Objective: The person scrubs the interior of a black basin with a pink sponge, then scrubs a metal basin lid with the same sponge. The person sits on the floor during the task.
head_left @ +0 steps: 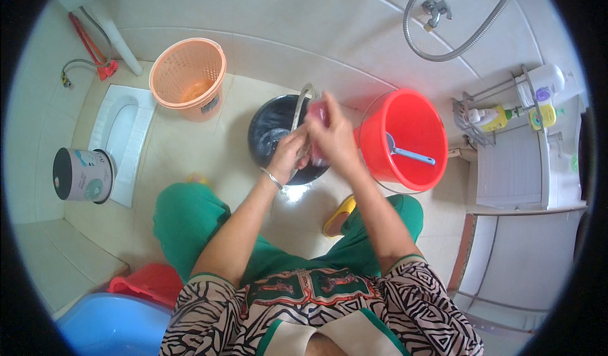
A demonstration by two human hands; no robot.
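Over a black basin [258, 125] on the floor, my two hands are close together at chest-front distance. My left hand [289, 152] is closed on a pale, see-through object with a curved rim [301, 105], held on edge; its kind is not clear. My right hand [334, 137] is closed round a pinkish-red piece [318, 112], perhaps a cloth or sponge, and presses it against that object. The fingers partly cover both things. Some clear water with pale suds [273, 139] shows inside the basin.
A red bucket [396, 112] with a blue-grey ladle [411, 156] stands right of the basin. An orange perforated basket [188, 71], a squat toilet [117, 125] and a patterned bin [82, 174] are at left. A blue tub [114, 321] lies lower left; a hose [468, 49] hangs above.
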